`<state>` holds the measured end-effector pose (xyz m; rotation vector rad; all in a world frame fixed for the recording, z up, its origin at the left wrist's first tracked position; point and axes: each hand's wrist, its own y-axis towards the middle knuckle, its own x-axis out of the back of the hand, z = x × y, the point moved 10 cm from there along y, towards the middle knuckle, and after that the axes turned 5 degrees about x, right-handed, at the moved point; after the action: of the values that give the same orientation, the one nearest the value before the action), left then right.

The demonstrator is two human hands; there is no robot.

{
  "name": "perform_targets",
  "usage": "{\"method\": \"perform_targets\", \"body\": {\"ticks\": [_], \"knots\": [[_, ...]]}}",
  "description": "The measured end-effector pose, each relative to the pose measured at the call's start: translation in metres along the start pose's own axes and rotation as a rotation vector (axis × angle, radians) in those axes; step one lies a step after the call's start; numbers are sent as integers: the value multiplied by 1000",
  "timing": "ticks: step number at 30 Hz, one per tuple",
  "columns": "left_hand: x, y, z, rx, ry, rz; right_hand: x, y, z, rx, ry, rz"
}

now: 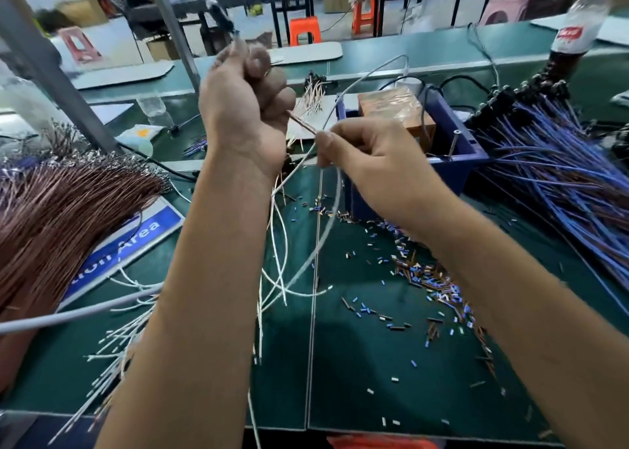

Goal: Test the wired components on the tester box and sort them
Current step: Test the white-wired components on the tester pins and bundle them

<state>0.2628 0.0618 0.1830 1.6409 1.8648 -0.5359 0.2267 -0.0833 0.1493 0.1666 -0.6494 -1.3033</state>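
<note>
Fan of brown wires (64, 207) at left on the green bench mat (374, 363), blue plastic tester box (456, 162) behind centre, bundle of blue wires (558, 176) right of it, cut sleeve bits (425, 278) scattered before the box (loose white wires (115, 346) front left).

1. A green workbench (374, 363) carries the work.
2. Short cut sleeve bits (429, 278) lie scattered across it.
3. A copper-brown wire bundle (58, 210) lies left, over a blue sign (149, 231).
4. Blue wire bundle (558, 162) lies right.
5. A blue box (452, 162) stands centre.
6. White wires (112, 346) lie front-left.

"Area" is read in white letters on a blue sign (136, 241) laid flat on the table; the preceding word is partly hidden.
</note>
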Motion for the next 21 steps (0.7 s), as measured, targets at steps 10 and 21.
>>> {"method": "perform_targets", "body": {"ticks": [10,21], "knots": [[-28,-63,-9,-630,430,-28,91,-20,11,136,-333,87],[-50,-96,153,-602,1442,465,113,-66,-55,154,-534,-2]]}}
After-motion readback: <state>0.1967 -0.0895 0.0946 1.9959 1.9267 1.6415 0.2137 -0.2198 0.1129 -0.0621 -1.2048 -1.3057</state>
